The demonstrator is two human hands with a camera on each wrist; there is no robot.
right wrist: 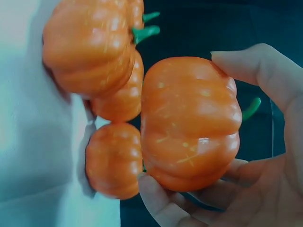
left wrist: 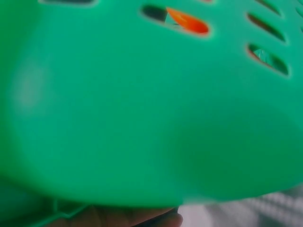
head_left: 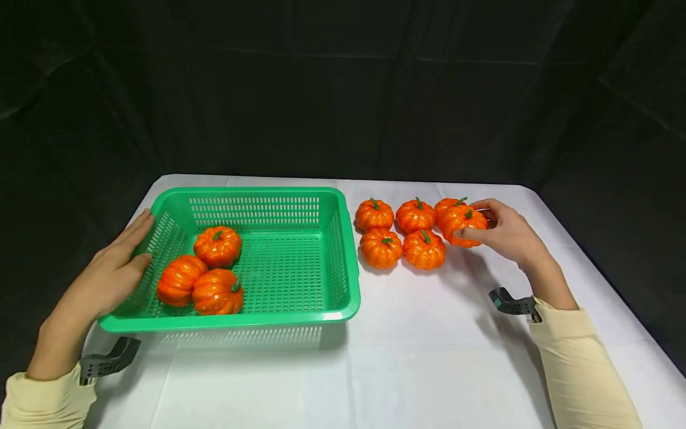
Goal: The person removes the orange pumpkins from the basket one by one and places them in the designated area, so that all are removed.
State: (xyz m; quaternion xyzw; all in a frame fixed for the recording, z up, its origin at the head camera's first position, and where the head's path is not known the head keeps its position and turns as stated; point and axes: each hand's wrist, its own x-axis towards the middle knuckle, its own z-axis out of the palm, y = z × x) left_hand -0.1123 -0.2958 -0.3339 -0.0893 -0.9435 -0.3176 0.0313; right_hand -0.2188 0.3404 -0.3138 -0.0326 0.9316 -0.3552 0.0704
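Observation:
My right hand point(head_left: 511, 233) holds an orange toy pumpkin point(head_left: 464, 224) between thumb and fingers, at the right end of a group of similar pumpkins. In the right wrist view, the held pumpkin point(right wrist: 189, 123) fills the grasp, its green stem towards the palm. One pumpkin point(head_left: 447, 205) is partly hidden behind it. On the left, my left hand point(head_left: 109, 274) rests on the side rim of a green plastic basket point(head_left: 230, 322), fingers extended. Three pumpkins point(head_left: 217, 246) lie in the basket's left part. The basket's green wall point(left wrist: 118, 118) fills most of the left wrist view.
Several pumpkins point(head_left: 380, 248) stand in two rows on the white-covered table point(head_left: 418, 357), just right of the basket. A black cloth point(head_left: 343, 107) hangs behind the table. Each wrist wears a dark strap-mounted device point(head_left: 511, 302).

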